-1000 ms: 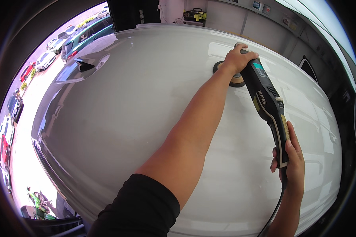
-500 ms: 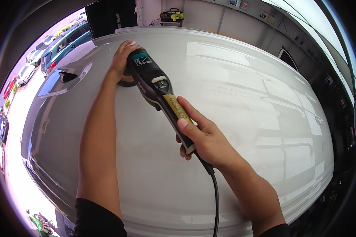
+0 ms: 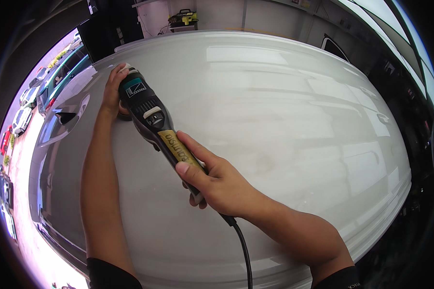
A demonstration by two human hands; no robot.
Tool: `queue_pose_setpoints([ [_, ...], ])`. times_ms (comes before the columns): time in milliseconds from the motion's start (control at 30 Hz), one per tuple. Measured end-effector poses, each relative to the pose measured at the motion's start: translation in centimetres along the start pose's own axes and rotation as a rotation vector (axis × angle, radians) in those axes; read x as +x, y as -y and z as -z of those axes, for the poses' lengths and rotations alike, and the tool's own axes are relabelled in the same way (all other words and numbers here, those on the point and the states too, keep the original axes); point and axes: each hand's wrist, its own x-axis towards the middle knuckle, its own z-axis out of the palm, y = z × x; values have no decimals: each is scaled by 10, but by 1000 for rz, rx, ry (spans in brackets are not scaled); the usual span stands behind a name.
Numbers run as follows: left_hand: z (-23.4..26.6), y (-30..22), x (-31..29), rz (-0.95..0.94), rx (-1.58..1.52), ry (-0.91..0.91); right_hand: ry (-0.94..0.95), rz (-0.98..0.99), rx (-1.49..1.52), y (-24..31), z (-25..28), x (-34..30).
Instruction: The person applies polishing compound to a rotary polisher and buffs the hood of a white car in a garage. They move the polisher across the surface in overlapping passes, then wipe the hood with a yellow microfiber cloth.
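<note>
A black car polisher point(image 3: 147, 103) with a teal label on its head lies across a glossy white vehicle roof point(image 3: 255, 125). My left hand point(image 3: 114, 90) wraps over the polisher's head at its far left end. My right hand point(image 3: 214, 183) grips the rear handle, thumb on top, beside a strip of yellow tape point(image 3: 177, 147). Under the head the round pad point(image 3: 124, 114) shows only in part, mostly hidden by the tool and my left wrist. From the handle's end a black power cord point(image 3: 243, 245) runs down past the lower edge.
A dark fin antenna point(image 3: 65, 117) rises from the roof's left part. Beyond the far edge, a yellow-and-black machine point(image 3: 183, 18) sits on a stand by the wall. Parked cars point(image 3: 23, 118) stand outside on the left. Dark shelving or equipment fills the right side.
Both hands have moved the polisher leftward across the roof, with the right hand also slightly lower in view. The whole view has shifted a little, and both grips stay the same.
</note>
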Motion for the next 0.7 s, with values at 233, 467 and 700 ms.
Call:
queue_pose_setpoints([
  [233,-160,-30,-20,13,35,185,-296,-6,155,-8,61,-89],
  [467,-285,-32,-24,-31,-110,427,-648,222,119,-34,83,-157],
  [700,-244,-25,-4,150,-227,364,-535,150,127,-30,47,-134],
])
